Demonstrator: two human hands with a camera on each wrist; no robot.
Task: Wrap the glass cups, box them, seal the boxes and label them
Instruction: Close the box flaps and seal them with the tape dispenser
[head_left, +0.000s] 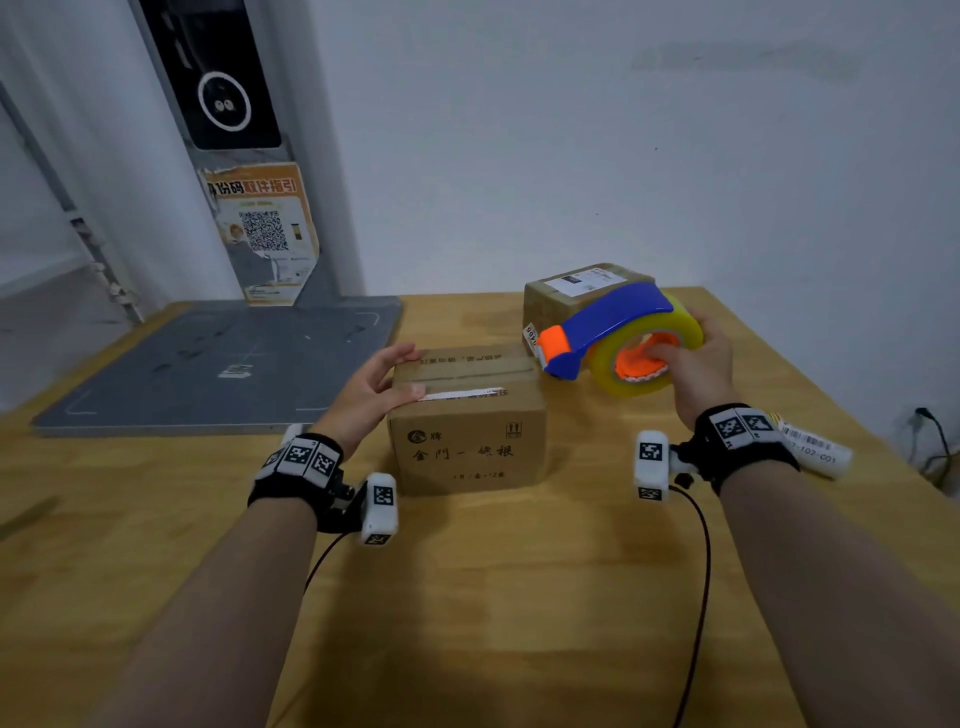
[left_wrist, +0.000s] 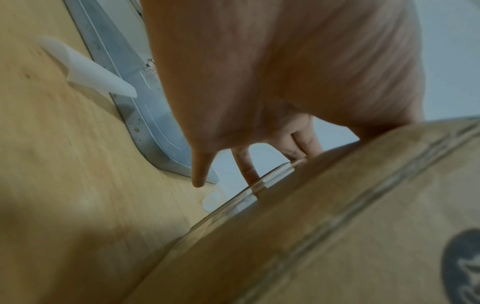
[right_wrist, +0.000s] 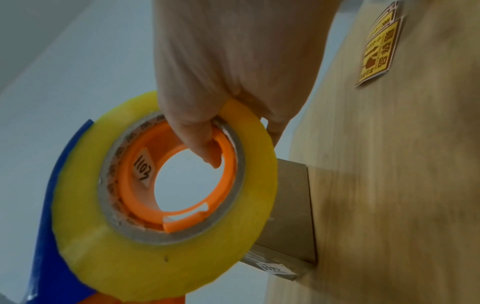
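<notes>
A brown cardboard box with printed characters stands mid-table, flaps closed, clear tape across its top. My left hand rests on the box's top left edge with straight fingers; the thumb presses a white strip. My right hand grips a tape dispenser, blue with an orange core and a yellowish roll, held in the air just right of the box; the thumb hooks inside the core. A second taped box with a white label stands behind. No glass cups are visible.
A grey metal base plate of a scanner stand lies at the table's back left. A white barcode-label roll lies by my right wrist. Yellow fragile stickers lie on the wooden table. A white paper strip lies near the plate.
</notes>
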